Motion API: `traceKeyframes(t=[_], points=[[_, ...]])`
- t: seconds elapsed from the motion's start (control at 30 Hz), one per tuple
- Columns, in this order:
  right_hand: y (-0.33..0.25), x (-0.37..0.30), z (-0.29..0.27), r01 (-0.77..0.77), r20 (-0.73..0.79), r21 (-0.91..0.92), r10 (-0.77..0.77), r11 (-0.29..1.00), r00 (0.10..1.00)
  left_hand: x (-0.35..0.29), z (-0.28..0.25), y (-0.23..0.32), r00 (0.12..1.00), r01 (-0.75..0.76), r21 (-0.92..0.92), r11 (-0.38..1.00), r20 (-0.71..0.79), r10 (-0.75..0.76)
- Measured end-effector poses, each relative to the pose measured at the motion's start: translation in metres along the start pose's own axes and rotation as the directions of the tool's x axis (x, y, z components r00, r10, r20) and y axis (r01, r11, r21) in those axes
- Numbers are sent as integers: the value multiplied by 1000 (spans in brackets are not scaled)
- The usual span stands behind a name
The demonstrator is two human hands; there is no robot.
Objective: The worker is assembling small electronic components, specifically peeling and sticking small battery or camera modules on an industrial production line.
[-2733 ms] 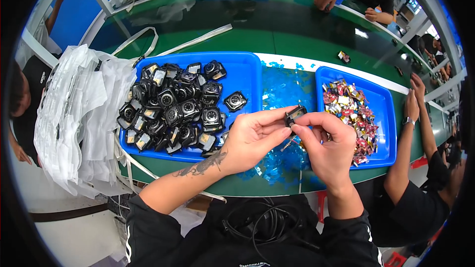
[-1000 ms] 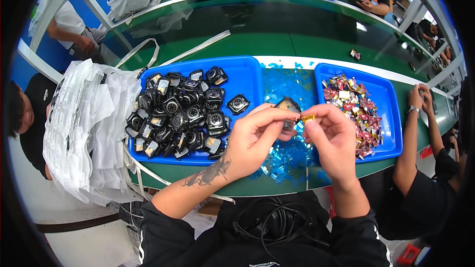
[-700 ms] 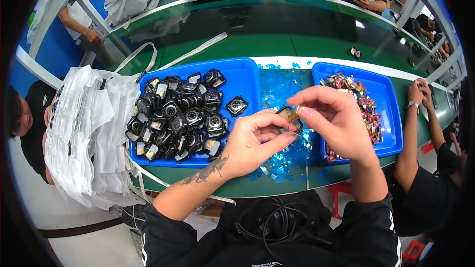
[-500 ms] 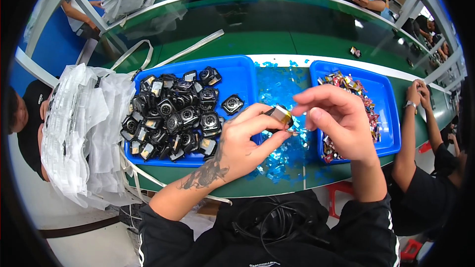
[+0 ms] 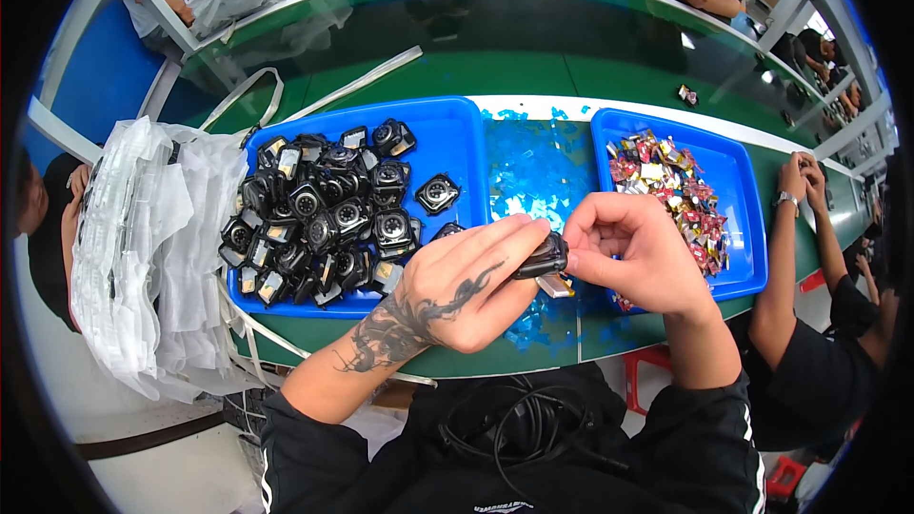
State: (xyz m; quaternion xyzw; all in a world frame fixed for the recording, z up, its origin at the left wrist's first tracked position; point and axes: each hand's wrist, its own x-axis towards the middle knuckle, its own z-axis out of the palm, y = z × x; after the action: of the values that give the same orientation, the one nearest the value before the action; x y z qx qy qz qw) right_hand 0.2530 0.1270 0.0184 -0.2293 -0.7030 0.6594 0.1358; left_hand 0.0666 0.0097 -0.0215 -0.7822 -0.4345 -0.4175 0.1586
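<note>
My left hand [image 5: 466, 290], back turned up, is closed around a black smartwatch case [image 5: 546, 261] above the middle of the bench. A flat silver and orange piece, apparently a battery [image 5: 555, 286], shows below the case's near edge. My right hand [image 5: 643, 252] is closed in a pinch at the case's right edge; what lies between its fingertips is partly hidden. To the left, a blue tray [image 5: 466, 143] holds a heap of similar black watch cases [image 5: 333, 209]. A second blue tray [image 5: 747, 238] on the right holds many small silver, red and gold batteries [image 5: 666, 190].
Small blue film scraps [image 5: 533, 167] litter the green bench [image 5: 447, 347] between the trays. White translucent bags [image 5: 162, 257] are stacked at the left, with a pale strap [image 5: 257, 100] near them. People work at the sides and across the bench; one co-worker's arms [image 5: 785, 238] rest at the right.
My left hand has rolled over, turning the watch case so its dark side faces up. My right hand, open and apart before, has closed at the case's edge. The view has shifted slightly.
</note>
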Motion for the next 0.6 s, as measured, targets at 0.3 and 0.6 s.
traceKeyframes(t=[0.3,0.6], points=[[8,-11,8,-18,-25,252,25,968,999,5,10,14,662,696,-624,354,367,-654],[23,-16,36,219,-400,-126,-252,968,881,2,14,15,628,695,-672,256,393,-672]])
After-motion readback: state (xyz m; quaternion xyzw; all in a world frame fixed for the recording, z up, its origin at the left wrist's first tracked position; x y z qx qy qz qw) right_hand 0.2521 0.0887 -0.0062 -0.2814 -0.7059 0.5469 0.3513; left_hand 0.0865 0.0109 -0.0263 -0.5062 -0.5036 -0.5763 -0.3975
